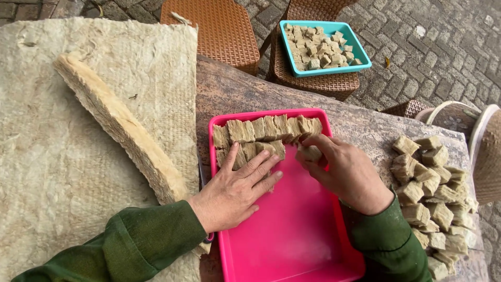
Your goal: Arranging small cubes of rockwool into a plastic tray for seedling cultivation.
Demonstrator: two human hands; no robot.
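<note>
A pink plastic tray [292, 230] lies on a worn wooden table. Tan fibrous cubes [263, 129] stand packed in two rows at the tray's far end. My left hand [237, 188] lies flat with fingers spread, pressing on the shorter near row. My right hand [342, 169] pinches one cube [310, 153] at the right end of that near row, beside the far row. Both arms wear dark green sleeves.
A loose pile of the same cubes [430, 193] sits on the table at right. Thick beige fibre slabs [78, 130] cover the left. A teal tray of cubes [360, 49] rests on a wicker stool behind, beside another wicker stool [219, 31]. Cobblestone paving surrounds.
</note>
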